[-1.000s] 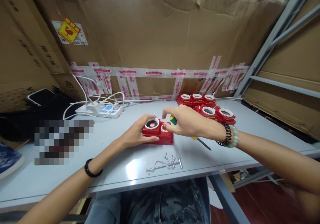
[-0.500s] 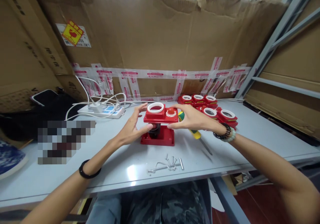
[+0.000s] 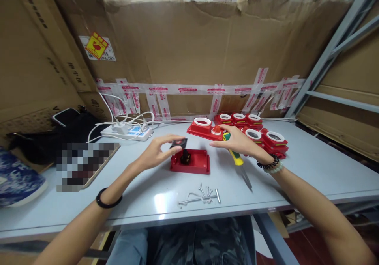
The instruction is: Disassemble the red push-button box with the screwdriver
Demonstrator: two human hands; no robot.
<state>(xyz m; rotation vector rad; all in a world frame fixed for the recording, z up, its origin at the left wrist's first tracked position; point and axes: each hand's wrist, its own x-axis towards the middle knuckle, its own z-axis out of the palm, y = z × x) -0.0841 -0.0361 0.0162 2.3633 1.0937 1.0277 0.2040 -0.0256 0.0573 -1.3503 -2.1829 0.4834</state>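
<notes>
A red base tray (image 3: 194, 163) lies open on the grey table (image 3: 310, 166), a dark part standing inside it. My left hand (image 3: 155, 153) pinches a small black component (image 3: 179, 143) just above the tray's left end. My right hand (image 3: 235, 139) holds a yellow and green screwdriver (image 3: 237, 159) and rests its fingers on the red cover (image 3: 205, 129), which has a white ring and a red button and lies behind the tray.
Several more red units (image 3: 260, 133) are grouped at the back right. Loose screws and a metal hook (image 3: 201, 196) lie near the front edge. A white power strip (image 3: 127, 131) with cables sits back left, beside a black bag (image 3: 53, 135). Cardboard walls stand behind.
The cover was lifted off the red base and carried back right onto the table. My left hand took the black component up out of the base.
</notes>
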